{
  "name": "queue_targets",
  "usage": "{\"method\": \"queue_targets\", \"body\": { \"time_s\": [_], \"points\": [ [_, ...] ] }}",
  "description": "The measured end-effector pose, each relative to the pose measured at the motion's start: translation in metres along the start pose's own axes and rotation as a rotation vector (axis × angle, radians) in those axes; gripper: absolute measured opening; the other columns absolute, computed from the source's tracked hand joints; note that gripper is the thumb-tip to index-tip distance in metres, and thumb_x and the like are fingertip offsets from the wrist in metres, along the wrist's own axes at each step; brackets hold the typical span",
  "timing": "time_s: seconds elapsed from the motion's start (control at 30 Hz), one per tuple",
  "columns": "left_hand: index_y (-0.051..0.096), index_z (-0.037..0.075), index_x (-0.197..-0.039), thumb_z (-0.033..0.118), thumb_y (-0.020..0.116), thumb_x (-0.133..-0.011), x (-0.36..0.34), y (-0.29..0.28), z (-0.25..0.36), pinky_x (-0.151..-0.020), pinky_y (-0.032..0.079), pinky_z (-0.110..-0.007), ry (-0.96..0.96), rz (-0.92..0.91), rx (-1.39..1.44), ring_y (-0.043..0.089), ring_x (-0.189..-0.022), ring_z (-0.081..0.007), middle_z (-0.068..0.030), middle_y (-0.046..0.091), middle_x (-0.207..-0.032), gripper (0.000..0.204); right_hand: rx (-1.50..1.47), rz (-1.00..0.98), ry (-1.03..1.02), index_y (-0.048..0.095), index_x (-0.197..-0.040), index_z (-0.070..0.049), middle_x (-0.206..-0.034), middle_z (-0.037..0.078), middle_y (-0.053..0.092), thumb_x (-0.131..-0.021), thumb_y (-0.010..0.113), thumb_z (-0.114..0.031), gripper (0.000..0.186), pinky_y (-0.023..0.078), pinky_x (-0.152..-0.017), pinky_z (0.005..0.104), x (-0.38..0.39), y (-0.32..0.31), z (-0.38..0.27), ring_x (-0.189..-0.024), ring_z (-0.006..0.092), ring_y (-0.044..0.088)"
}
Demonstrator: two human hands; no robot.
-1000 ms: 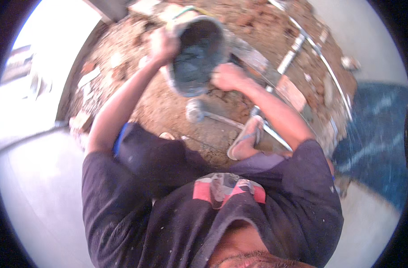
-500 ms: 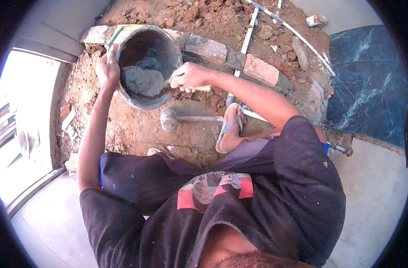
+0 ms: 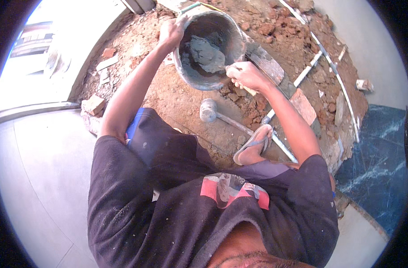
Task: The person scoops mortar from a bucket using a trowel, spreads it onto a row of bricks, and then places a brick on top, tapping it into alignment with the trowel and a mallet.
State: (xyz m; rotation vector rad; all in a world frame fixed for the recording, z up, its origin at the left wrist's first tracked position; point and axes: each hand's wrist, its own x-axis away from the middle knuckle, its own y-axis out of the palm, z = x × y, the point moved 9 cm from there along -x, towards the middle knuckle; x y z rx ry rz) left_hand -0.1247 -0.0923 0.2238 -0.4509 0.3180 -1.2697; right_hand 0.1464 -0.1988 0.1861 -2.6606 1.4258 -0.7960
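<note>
A round bucket [image 3: 184,71] stands tilted at the upper middle, with wet grey mortar [image 3: 206,53] inside. My left hand [image 3: 172,33] is closed on its rim at the left side, by the green handle grip [image 3: 190,7]. At the bucket's right side, my right hand [image 3: 248,76] grips a trowel [image 3: 250,91] by its pale handle. The trowel's blade reaches into the bucket and is covered by mortar, so its outline is hidden. Just below the bucket, a mallet [image 3: 208,110] lies on the soil.
Bricks [image 3: 303,106] form a row to the right of the bucket, along a thin string. White pipes [image 3: 307,70] cross the reddish soil [image 3: 271,27]. My sandalled foot [image 3: 254,145] rests near the mallet. Dark blue marbled slabs [image 3: 373,152] lie at the right, pale floor tiles [image 3: 38,178] at the left.
The view has turned, so the bucket and both hands appear farther right and higher. The mortar on the trowel has shifted toward the middle of the bucket. Both hands keep their hold.
</note>
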Motion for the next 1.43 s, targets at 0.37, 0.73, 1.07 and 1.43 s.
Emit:
{"method": "queue_targets", "body": {
  "time_s": [0.37,0.73,1.07,1.43],
  "points": [
    [0.067,-0.001,-0.098,0.053,0.047,-0.095,-0.015,-0.051,-0.07,-0.068,0.049,-0.045,-0.022,0.211,0.028,0.063,-0.071,-0.032,-0.0212,0.065,-0.074,0.058,-0.094,-0.014,0.081,0.067,-0.101,-0.003,-0.073,-0.001,0.059,-0.091,0.062,-0.022,0.023,0.043,-0.049,0.0225,-0.007,0.013,-0.025,-0.058,0.0064,0.053],
    [0.072,0.001,-0.095,0.046,0.052,-0.089,-0.012,-0.105,-0.098,-0.078,0.053,-0.045,-0.186,0.119,-0.767,0.069,-0.089,-0.0318,-0.021,0.07,-0.095,0.05,-0.071,-0.035,0.075,0.064,-0.108,-0.003,-0.077,0.001,0.06,-0.094,0.057,-0.02,0.024,0.045,-0.051,0.0225,0.051,-0.054,-0.055,-0.062,0.0067,0.055],
    [0.064,0.004,-0.103,0.025,0.055,-0.091,0.168,0.164,0.096,-0.093,0.048,-0.042,1.214,-0.596,-0.64,0.059,-0.105,-0.0331,-0.0165,0.063,-0.108,0.026,-0.025,0.201,0.063,0.06,-0.115,0.0,-0.083,0.003,0.062,-0.092,0.056,-0.013,0.028,0.048,-0.053,0.0226,0.177,-0.163,-0.024,-0.066,0.0079,0.057],
    [0.027,-0.006,-0.147,0.036,0.05,-0.093,0.345,0.46,-0.028,-0.114,0.028,-0.051,0.901,-0.834,-1.02,0.029,-0.141,-0.042,-0.0246,0.026,-0.155,0.072,-0.039,0.717,0.067,0.063,-0.12,-0.004,-0.099,0.007,0.069,-0.093,0.06,-0.018,0.031,0.05,-0.064,0.023,0.303,-0.23,0.078,-0.076,0.0121,0.064]
  ]
}}
